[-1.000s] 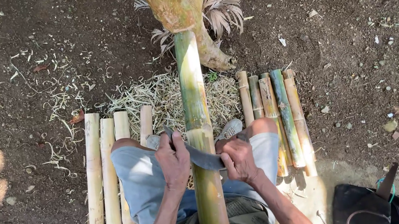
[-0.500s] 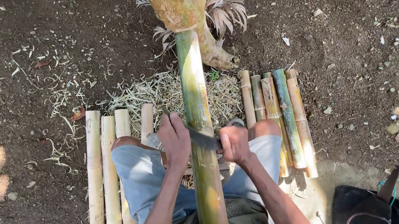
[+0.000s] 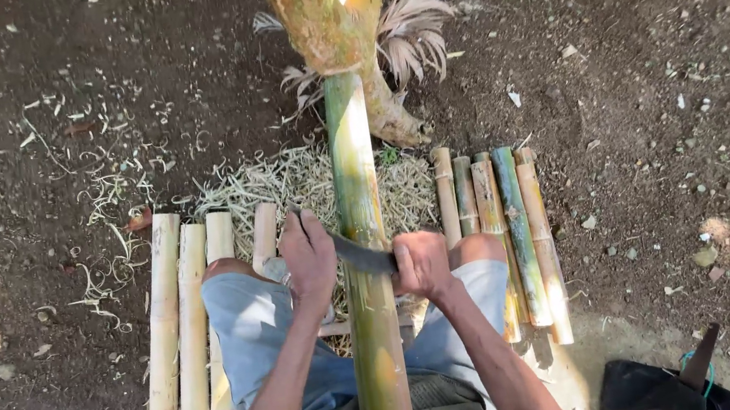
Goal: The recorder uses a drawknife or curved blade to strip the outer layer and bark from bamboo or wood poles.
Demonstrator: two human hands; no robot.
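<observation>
Head view: both hands clench a dark curved steel blade (image 3: 355, 252) laid across the long green bamboo pole (image 3: 366, 263) (braced against a forked trunk (image 3: 332, 9)); left hand (image 3: 309, 254) grips its tip end, right hand (image 3: 421, 264) its handle.

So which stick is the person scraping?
Find the forked tree trunk at the top. The long green pole leans on it and runs down between the person's knees, with both hands pressing a blade across it. The other sticks lie flat and shorter.

Bamboo pole (image 3: 362, 234) between two stacks (image 3: 191, 327)
</observation>
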